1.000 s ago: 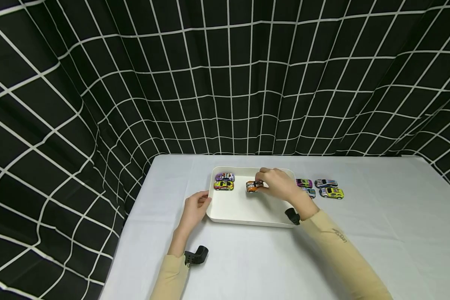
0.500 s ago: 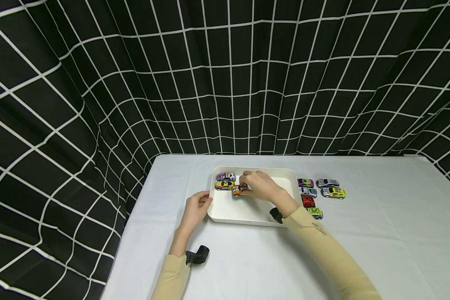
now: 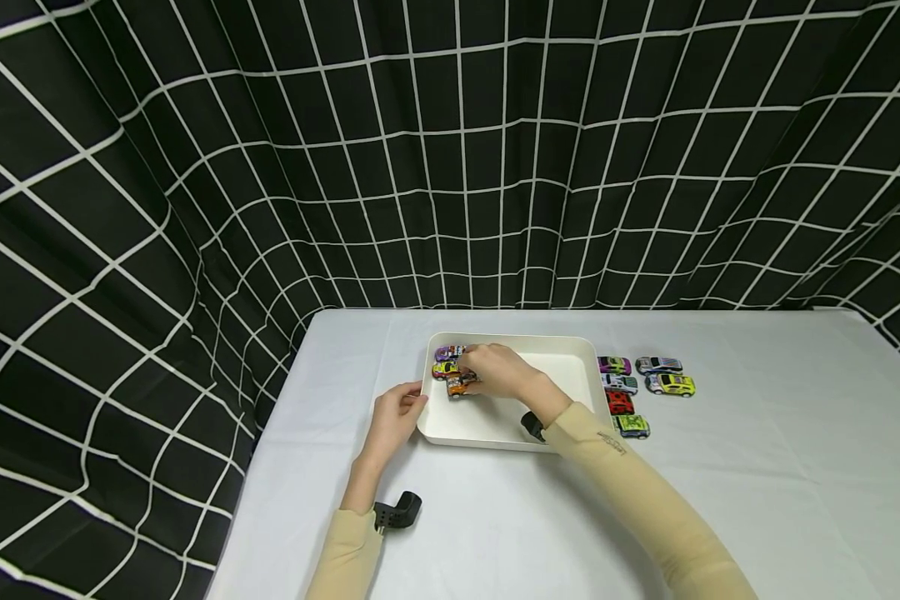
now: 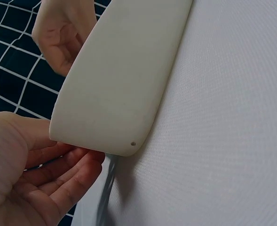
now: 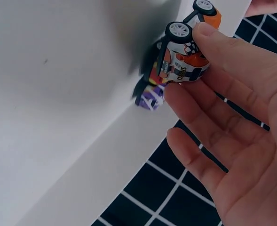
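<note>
My right hand [image 3: 501, 372] pinches an orange toy car [image 3: 457, 386] between thumb and fingers, over the left part of a white tray [image 3: 487, 442]. In the right wrist view the orange and white end of that toy car [image 5: 187, 63] shows, with its white-hubbed wheels. Just behind it lie a yellow and red toy car [image 3: 442, 369] and a purple toy car [image 3: 447, 353], side by side in the tray's far left corner and partly hidden. My left hand [image 3: 392, 418] holds the tray's left wall, its thumb at the rim and its fingers against the outside.
Right of the tray several toy cars stand on the white-covered table [image 3: 780, 433]: among them a red one [image 3: 620, 403], a green one [image 3: 633, 427] and a yellow one [image 3: 671, 384]. A black grid-patterned curtain [image 3: 487, 167] hangs behind the table.
My right hand has carried the orange toy car leftward across the tray, close to the yellow and red car. More cars right of the tray have come into sight. The left hand stays at the tray.
</note>
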`<state>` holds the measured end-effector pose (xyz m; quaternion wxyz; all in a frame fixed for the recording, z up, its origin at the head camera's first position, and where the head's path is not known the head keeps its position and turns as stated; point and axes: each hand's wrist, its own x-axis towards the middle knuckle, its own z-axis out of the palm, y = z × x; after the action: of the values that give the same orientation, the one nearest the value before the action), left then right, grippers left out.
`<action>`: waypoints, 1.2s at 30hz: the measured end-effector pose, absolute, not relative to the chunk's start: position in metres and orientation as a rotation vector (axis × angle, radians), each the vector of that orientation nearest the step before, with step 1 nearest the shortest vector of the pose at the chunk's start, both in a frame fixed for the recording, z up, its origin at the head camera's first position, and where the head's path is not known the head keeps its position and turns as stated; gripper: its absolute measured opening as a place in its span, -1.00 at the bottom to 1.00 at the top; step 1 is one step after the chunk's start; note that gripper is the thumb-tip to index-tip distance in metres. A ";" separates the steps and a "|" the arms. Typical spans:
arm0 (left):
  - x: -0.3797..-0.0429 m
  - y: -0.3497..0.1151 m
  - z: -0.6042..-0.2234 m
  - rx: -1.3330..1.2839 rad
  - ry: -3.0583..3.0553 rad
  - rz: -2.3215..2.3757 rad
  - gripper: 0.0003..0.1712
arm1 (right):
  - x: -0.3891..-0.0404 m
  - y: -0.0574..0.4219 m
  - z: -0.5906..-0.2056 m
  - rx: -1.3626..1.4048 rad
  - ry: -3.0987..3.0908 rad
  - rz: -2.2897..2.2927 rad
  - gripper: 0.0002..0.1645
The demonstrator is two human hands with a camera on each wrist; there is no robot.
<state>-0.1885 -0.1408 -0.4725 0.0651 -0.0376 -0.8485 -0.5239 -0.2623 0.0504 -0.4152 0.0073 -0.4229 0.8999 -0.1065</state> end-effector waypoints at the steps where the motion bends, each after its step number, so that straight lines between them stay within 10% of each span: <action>1: -0.188 -0.141 -0.473 -0.117 -2.562 -1.580 -0.68 | -0.263 0.049 -0.416 -1.324 2.806 -0.329 -0.78; 36: -0.188 -0.141 -0.471 -0.171 -2.539 -1.560 -0.72 | -0.269 0.019 -0.425 -1.320 2.719 -0.299 -0.77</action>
<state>-0.1881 -0.1412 -0.4711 0.0784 -0.0572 -0.8480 -0.5211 -0.2691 0.0192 -0.4253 0.0521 -0.4340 0.8940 -0.0984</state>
